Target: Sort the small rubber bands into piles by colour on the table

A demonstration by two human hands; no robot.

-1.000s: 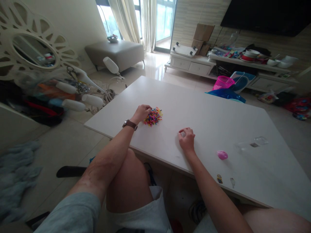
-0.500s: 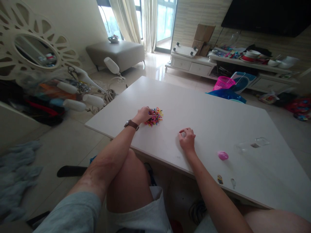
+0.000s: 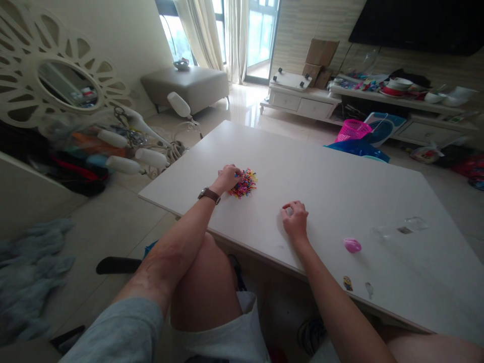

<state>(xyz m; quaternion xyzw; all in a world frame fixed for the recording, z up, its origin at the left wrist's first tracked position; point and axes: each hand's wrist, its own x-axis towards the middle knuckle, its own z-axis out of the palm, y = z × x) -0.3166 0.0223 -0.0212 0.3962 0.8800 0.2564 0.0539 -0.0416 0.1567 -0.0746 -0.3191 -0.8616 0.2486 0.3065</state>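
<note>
A heap of tiny multicoloured pieces [image 3: 246, 185], too small to tell exactly, lies on the white table [image 3: 325, 184]. My left hand [image 3: 228, 177], with a brown-strapped watch at its wrist, reaches into the heap's left side. Its fingers are bent together on some of the pieces, and their tips are partly hidden. To the right, my right hand [image 3: 296, 220] rests on the tabletop with curled fingers and thumb forming a loop. A pale patch shows inside that loop; whether it is a held thing or the table, I cannot make out.
A pink egg-shaped thing [image 3: 352, 245] lies right of my right hand, and a clear bottle [image 3: 401, 229] lies beyond it. Two small stickers, one a yellow cartoon figure [image 3: 347, 283], are near the front edge. A lamp with white shades [image 3: 151, 157] stands left of the table.
The whole view has shifted slightly right and down. My left hand stays at the heap with small finger motion, and my right hand keeps its place on the table.
</note>
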